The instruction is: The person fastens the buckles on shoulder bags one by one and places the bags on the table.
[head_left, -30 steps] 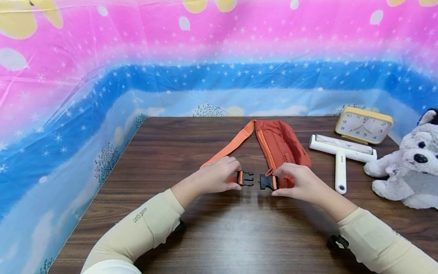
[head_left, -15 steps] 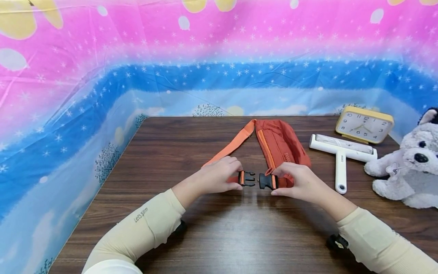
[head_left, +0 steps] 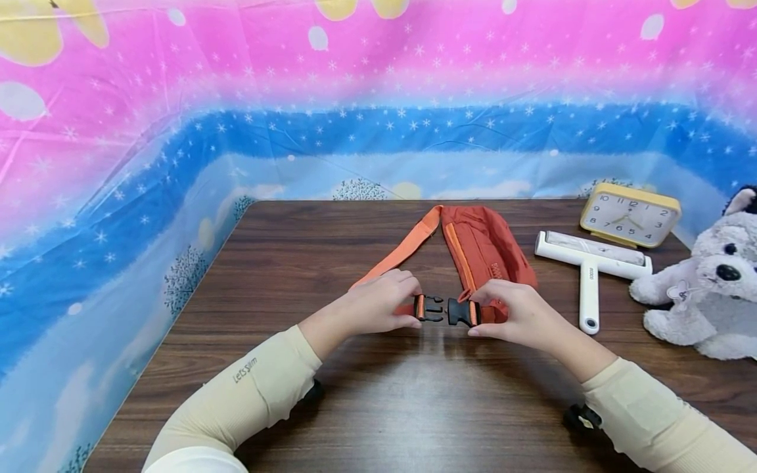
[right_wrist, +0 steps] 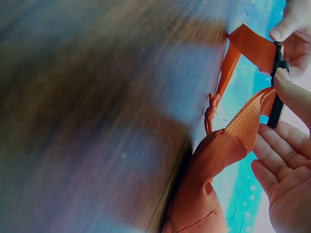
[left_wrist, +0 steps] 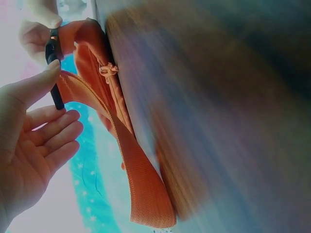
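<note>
A rust-red waist bag lies on the table with its orange strap looping to the left. My left hand pinches the pronged half of a black buckle between thumb and fingertips. Facing it, the socket half of the buckle is pinched by my right hand. In the head view a narrow gap shows between the prong tips and the socket. The left wrist view shows the strap running down from the buckle; in the right wrist view the bag hangs close behind the right hand.
To the right of the bag lies a white lint roller. Behind it stands a yellow alarm clock, and a grey and white plush dog sits at the right edge. A patterned cloth hangs behind the wooden table.
My left hand has shifted slightly right with the pronged half, narrowing the gap to the socket. The right hand has barely moved, and the bag lies in place.
</note>
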Motion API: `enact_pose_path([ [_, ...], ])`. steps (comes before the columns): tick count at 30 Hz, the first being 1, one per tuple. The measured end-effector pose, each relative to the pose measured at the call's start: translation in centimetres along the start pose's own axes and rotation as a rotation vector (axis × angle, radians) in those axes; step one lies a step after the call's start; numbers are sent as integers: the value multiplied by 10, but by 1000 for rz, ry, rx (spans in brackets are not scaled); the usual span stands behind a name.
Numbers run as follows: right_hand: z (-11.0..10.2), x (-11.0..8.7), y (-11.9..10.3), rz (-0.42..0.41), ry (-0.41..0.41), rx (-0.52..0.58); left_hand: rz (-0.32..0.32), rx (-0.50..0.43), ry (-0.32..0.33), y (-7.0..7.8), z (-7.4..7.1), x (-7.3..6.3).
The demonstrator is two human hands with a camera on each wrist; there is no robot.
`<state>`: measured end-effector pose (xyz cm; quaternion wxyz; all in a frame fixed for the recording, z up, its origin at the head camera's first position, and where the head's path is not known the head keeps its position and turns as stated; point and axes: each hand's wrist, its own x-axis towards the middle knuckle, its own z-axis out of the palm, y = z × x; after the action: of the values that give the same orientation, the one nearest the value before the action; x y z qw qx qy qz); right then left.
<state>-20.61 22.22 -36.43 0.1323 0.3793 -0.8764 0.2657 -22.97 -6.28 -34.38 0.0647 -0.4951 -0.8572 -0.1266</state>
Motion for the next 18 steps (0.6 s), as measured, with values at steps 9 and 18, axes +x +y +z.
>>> enact_pose_path([
  [9,0,1,-1,-3,5,-1,-4,6,-11,0,0,2],
  [18,1,3,-1,6,1,-9,4,-6,0,1,0,1],
])
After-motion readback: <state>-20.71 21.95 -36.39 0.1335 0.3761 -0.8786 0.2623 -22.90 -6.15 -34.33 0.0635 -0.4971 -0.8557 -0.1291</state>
